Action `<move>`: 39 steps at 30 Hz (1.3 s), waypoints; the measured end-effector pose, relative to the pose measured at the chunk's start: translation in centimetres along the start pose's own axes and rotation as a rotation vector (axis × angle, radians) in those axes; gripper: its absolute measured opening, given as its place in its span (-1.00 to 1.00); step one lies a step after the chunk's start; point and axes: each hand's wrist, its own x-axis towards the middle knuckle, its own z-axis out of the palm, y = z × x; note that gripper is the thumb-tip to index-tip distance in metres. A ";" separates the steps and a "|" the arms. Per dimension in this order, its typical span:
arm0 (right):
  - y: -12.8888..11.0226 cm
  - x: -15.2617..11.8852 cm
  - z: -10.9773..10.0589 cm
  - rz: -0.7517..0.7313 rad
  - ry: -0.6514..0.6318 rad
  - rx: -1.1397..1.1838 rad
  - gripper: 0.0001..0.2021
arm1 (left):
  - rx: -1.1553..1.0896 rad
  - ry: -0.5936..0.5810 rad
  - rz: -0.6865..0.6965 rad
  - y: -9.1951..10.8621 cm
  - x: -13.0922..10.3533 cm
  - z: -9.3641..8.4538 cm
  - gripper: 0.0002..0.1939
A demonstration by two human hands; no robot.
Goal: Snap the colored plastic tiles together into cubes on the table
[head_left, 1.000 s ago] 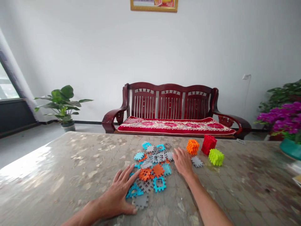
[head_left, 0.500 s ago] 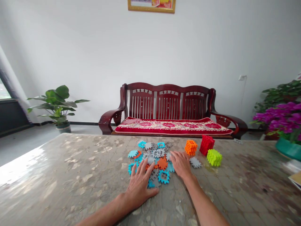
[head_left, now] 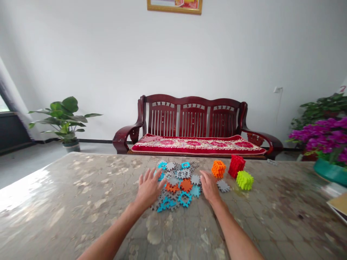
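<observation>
Red mark (head_left: 342, 89) like a "2" at the right edge, no other writing readable. Pile of blue, grey and orange notched plastic tiles (head_left: 175, 186) mid-counter (head_left: 89, 202), overlapping, count unclear. Three notched blocks right: one orange (head_left: 218, 169), one red (head_left: 236, 166), one lime-green (head_left: 245, 180); one loose grey tile (head_left: 223, 186) near them. Left hand (head_left: 149, 189) at pile's left edge, fingers spread, nothing gripped; right hand (head_left: 210, 186) beside its right edge, fingers slightly bent, no hold visible.

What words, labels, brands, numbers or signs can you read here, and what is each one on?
"2": apparently this numeral, a reddish mark at the right edge, on a pale surface I cannot identify.
Framed picture: cut off at the top; no words readable.
Toothed pieces and stacked blocks: no lettering visible.
</observation>
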 end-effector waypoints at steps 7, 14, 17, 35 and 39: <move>-1.2 -0.3 -1.3 0.022 -0.016 -0.074 -0.54 | 0.040 -0.017 -0.383 -6.7 1.2 0.6 -0.46; -2.9 -0.9 -2.0 -0.002 -0.135 -0.253 -0.47 | 0.118 0.023 -0.278 -7.6 0.1 2.5 -0.47; -3.1 -0.8 -2.0 0.018 -0.163 -0.271 -0.50 | 0.126 0.023 -0.262 -7.6 0.3 2.4 -0.47; -0.2 0.1 -4.8 0.197 0.223 -0.114 -0.43 | 0.118 0.045 -0.268 -7.3 0.5 2.4 -0.48; 1.6 -1.0 -6.8 0.267 0.223 -0.152 -0.39 | 0.127 0.046 -0.273 -7.2 0.5 2.3 -0.49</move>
